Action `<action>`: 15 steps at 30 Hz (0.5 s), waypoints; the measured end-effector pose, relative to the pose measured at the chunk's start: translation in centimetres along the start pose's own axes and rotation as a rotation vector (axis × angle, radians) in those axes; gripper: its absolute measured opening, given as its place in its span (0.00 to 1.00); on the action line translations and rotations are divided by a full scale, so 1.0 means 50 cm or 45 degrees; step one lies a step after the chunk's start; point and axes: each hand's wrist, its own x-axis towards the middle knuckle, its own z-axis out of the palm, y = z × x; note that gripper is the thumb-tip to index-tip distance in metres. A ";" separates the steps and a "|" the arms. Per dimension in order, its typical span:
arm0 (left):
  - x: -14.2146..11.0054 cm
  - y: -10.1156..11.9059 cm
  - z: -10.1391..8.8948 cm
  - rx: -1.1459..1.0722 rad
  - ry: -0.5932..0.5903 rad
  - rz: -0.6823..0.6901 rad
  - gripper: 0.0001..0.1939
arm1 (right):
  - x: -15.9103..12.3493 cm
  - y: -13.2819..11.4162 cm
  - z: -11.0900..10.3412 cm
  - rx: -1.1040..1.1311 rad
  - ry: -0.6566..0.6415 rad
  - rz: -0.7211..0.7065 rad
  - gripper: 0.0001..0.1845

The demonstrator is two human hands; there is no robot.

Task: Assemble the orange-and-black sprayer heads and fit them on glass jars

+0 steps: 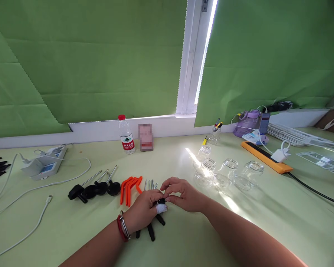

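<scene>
My left hand (143, 209) is closed around a small black part (161, 201), most of it covered by my fingers. White tape or bandage wraps its thumb. From the right, my right hand (185, 196) pinches at the same part, thumb and fingertips together. Below and behind the hands lie several thin metal rods with black handles (150, 231), partly hidden by my left hand. Just left of them sit several bent orange pieces (129, 191). Farther left are several black round-headed pieces (114, 188) with metal rods pointing up and away.
Several clear glass jars (225, 172) stand to the right, before an orange power strip (263, 157). A water bottle (126, 137) stands near the wall. At left are a white power strip (48, 163) and a loose white cable (39, 222). A purple jug (247, 124) is at back right.
</scene>
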 end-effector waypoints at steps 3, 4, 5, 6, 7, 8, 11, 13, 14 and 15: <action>0.000 0.002 -0.001 0.014 -0.002 -0.011 0.06 | 0.000 0.004 -0.001 -0.012 0.043 0.031 0.06; 0.000 0.002 -0.001 0.021 0.000 -0.016 0.06 | 0.001 0.007 -0.002 -0.042 0.073 0.063 0.06; -0.001 0.002 -0.001 0.025 0.002 -0.020 0.06 | 0.000 0.011 -0.003 -0.095 0.096 0.111 0.06; -0.001 0.002 -0.001 0.026 0.006 -0.022 0.05 | 0.000 0.016 -0.004 -0.170 0.104 0.172 0.07; -0.001 0.002 -0.001 0.024 0.008 -0.022 0.05 | 0.000 0.020 -0.005 -0.268 0.089 0.236 0.07; -0.002 0.001 -0.001 0.020 0.010 -0.022 0.05 | 0.000 0.024 -0.006 -0.380 0.046 0.297 0.09; -0.002 0.000 0.000 0.017 0.012 -0.020 0.04 | -0.001 0.032 -0.006 -0.681 -0.143 0.398 0.11; -0.002 0.000 0.000 0.024 0.009 -0.017 0.04 | 0.000 0.033 -0.003 -0.771 -0.218 0.407 0.13; -0.002 0.000 0.000 0.027 0.008 -0.016 0.04 | 0.000 0.033 -0.002 -0.773 -0.219 0.406 0.14; -0.002 0.000 -0.001 0.027 0.008 -0.014 0.04 | 0.000 0.031 0.000 -0.748 -0.194 0.405 0.15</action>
